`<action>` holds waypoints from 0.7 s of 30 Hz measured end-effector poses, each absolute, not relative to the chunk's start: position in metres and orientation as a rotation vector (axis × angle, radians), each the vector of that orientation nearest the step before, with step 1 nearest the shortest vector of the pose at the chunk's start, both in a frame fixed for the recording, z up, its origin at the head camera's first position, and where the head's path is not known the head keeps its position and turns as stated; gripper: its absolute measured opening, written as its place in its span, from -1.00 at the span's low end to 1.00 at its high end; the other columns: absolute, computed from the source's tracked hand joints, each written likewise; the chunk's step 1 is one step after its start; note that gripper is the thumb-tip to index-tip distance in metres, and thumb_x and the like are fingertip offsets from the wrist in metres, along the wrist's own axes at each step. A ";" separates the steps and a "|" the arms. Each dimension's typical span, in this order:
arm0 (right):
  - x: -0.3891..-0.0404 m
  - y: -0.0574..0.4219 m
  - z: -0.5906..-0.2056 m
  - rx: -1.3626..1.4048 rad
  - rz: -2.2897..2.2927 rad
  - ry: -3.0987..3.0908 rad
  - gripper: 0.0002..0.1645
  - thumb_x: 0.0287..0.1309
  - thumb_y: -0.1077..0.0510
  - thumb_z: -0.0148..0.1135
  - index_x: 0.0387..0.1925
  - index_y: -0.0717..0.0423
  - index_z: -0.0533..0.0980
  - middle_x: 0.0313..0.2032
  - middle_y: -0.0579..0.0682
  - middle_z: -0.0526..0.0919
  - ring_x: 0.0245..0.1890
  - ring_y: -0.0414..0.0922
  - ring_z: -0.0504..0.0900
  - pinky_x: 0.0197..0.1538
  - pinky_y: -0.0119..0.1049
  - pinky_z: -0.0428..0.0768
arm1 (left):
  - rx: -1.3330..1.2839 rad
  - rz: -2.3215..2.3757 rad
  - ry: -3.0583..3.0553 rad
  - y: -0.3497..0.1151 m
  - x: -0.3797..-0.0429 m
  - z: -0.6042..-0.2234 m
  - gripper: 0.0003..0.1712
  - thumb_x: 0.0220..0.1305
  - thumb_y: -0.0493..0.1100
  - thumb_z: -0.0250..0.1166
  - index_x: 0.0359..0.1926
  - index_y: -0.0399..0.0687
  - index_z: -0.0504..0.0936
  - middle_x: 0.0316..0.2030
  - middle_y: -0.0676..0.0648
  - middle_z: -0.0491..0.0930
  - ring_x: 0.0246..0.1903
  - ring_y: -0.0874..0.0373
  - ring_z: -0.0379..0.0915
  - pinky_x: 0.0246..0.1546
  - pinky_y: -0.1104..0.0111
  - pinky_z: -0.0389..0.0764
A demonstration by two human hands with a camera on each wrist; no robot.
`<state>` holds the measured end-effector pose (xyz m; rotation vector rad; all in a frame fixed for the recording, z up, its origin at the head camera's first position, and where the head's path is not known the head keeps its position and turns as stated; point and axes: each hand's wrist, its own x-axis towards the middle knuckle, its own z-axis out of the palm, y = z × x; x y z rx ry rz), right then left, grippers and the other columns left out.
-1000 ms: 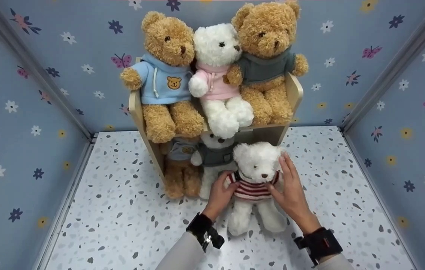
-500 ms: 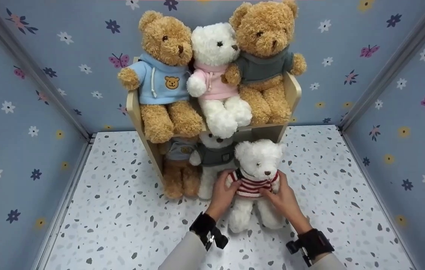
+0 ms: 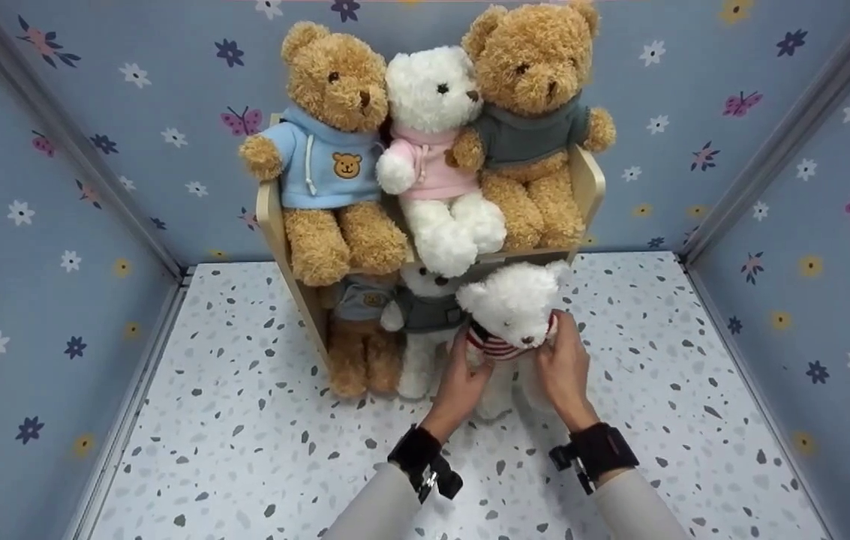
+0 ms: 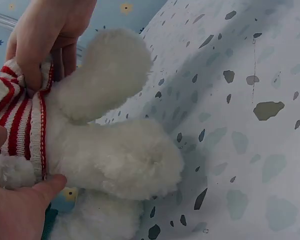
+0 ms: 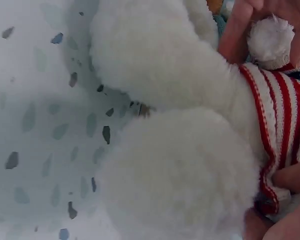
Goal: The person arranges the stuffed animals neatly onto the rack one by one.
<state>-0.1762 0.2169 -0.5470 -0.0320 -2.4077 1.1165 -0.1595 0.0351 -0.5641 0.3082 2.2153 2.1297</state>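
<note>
Both hands hold a white teddy bear (image 3: 511,304) in a red-and-white striped sweater (image 4: 22,120), in front of the right part of the lower shelf. The left hand (image 3: 462,386) grips its side at the sweater's hem. On the opposite side, the right hand (image 3: 566,367) holds the bear's body, thumb in front. The bear's head tips forward over its chest. In the right wrist view its fluffy legs (image 5: 180,170) hang close over the speckled floor. Just left of it, a white bear in a dark grey top (image 3: 428,311) stands on the lower level.
A wooden shelf (image 3: 593,184) carries a brown bear in a blue hoodie (image 3: 334,169), a white bear in pink (image 3: 440,169) and a brown bear in grey (image 3: 533,139) on top. Below left is another brown bear (image 3: 364,345). Flowered walls (image 3: 807,225) enclose the speckled floor (image 3: 229,435).
The right hand has come down from beside the bear's head to its body. The striped-sweater bear has moved back toward the shelf, and its head has tipped forward.
</note>
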 end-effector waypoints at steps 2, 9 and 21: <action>-0.181 0.214 -0.546 -0.041 1.123 -2.376 -0.67 0.36 0.36 0.14 0.13 0.21 0.47 0.06 0.20 0.62 0.09 0.17 0.61 0.14 0.14 0.54 | 0.319 2.148 2.209 0.037 -0.159 -0.566 -0.04 0.47 -0.36 0.17 0.67 -0.09 -0.19 0.63 -0.22 -0.11 0.57 -0.12 -0.08 0.44 -0.03 0.28; -0.194 0.207 -0.551 -0.093 1.196 -2.291 -0.67 0.54 0.23 0.07 0.23 0.24 0.37 0.13 0.24 0.52 0.16 0.16 0.54 0.16 0.12 0.47 | 0.316 2.263 2.210 0.042 -0.158 -0.570 0.02 0.35 -0.49 0.14 0.64 -0.26 -0.27 0.62 -0.34 -0.24 0.54 -0.22 -0.02 0.41 -0.03 0.34; -0.199 0.194 -0.571 -0.002 1.417 -2.351 -0.20 0.47 0.20 0.11 0.61 0.14 0.06 0.50 0.20 0.25 0.49 0.08 0.26 0.52 0.01 0.20 | 0.339 2.267 1.929 0.045 -0.181 -0.573 0.26 0.23 -0.52 0.13 0.62 -0.07 -0.58 0.60 -0.24 -0.63 0.55 -0.36 -0.19 0.49 -0.01 0.16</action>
